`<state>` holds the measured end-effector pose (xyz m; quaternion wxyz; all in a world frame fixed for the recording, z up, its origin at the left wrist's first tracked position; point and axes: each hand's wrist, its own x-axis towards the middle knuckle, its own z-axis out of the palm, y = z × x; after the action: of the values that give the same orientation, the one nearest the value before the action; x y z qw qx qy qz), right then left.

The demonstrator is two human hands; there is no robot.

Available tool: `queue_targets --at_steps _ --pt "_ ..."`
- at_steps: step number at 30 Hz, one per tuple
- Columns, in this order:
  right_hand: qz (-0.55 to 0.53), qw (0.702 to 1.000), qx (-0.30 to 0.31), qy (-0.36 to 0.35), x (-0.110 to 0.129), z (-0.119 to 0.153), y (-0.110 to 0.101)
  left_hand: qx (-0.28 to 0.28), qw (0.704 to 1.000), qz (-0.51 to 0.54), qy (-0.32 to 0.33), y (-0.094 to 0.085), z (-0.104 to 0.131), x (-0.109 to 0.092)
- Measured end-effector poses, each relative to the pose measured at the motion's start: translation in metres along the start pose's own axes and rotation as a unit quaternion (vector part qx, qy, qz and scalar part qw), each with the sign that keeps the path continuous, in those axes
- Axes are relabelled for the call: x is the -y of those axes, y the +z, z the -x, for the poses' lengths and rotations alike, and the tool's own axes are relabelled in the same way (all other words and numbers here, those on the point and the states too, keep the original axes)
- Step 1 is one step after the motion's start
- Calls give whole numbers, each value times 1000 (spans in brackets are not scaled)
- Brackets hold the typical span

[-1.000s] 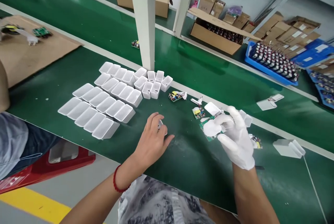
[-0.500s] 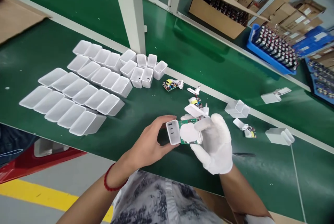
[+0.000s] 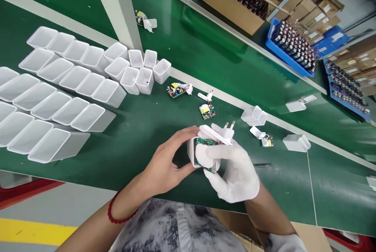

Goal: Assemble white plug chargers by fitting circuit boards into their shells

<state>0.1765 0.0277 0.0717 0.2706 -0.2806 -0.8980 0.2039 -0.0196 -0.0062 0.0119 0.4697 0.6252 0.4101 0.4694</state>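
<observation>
My bare left hand [image 3: 169, 160], a red bracelet on its wrist, grips a white plastic case [image 3: 191, 152] between thumb and fingers. The case's open end faces right. A green circuit board [image 3: 202, 141] with a round white pad [image 3: 205, 155] sits partly inside that opening. My right hand [image 3: 235, 170], in a white glove, pinches the board at its outer end. Attached near the glove's fingertips is a white plug cover [image 3: 215, 134], tilted, with two metal pins pointing up and away. The board's inner end is hidden in the case.
Rows of open white cases [image 3: 79, 80] stand on the green table [image 3: 141, 126] at left. Beyond my hands lie loose circuit boards [image 3: 207, 111]. More white cases [image 3: 255, 116] and a dark thin tool [image 3: 262, 165] are at right. A blue tray [image 3: 293, 52] is farther back.
The board has moved left, deeper into the case, with my right hand following it. The plug cover has tilted and its pins now show. The camera view has shifted to the right.
</observation>
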Motion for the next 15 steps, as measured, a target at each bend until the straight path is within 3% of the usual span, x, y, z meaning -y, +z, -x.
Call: queue_targets --at_steps 4,11,15 --pt "-68 997 -17 -10 0 -4 -4 5 1000 -2 1 1 -4 0" --pt "-42 999 -25 -14 -6 2 -2 5 999 -31 14 3 -8 3" --pt "-38 999 -5 -12 -10 3 -4 20 999 -43 -10 1 -8 2"
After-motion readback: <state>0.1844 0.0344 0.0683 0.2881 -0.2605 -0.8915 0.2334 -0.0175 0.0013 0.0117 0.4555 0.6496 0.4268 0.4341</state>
